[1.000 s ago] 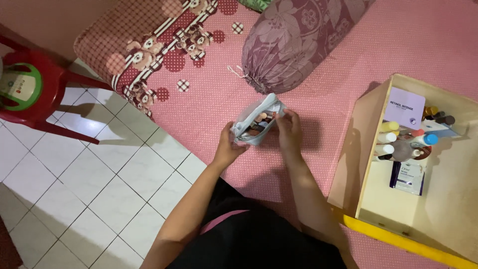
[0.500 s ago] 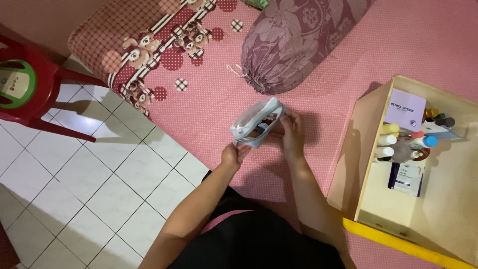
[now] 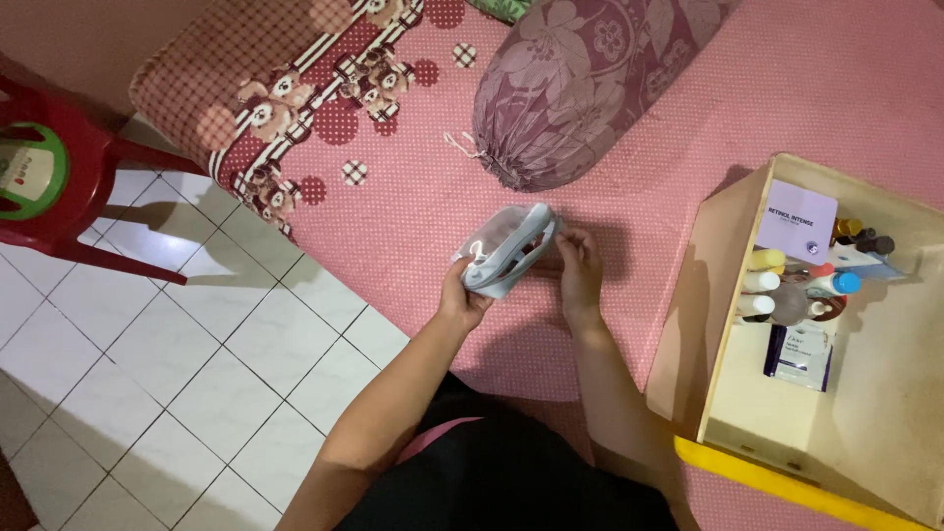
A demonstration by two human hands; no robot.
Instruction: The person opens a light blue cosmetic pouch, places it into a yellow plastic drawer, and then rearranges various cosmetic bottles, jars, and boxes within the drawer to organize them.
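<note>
Head camera view, looking down: a small pale grey zip pouch (image 3: 503,251) lies on the pink dotted bed sheet (image 3: 629,128), near the bed's left edge, and sits directly between the two hands. The left hand (image 3: 462,298) is at the pouch's near-left end, fingers curled tight around that corner, so it grips the pouch. The right hand (image 3: 580,270) is just right of the pouch, its fingers half bent and narrow, the fingertips (image 3: 562,239) touching the pouch's far-right end by the zip; whether they pinch the zip pull or only rest on it cannot be told. The pouch mouth shows only a thin dark slit along its upper edge.

Farther away on the bed lies a purple flowered bolster (image 3: 580,84) with a drawstring end, well apart from the hands. To the far left of it, a checked blanket with teddy bears (image 3: 285,88) hangs over the bed corner. To the right, well apart from the right hand, stands a wooden box (image 3: 718,324) holding small bottles and tubes (image 3: 787,280) and a lilac carton (image 3: 798,218). A red plastic chair (image 3: 59,187) stands on the white tiled floor (image 3: 197,374) at the left.
</note>
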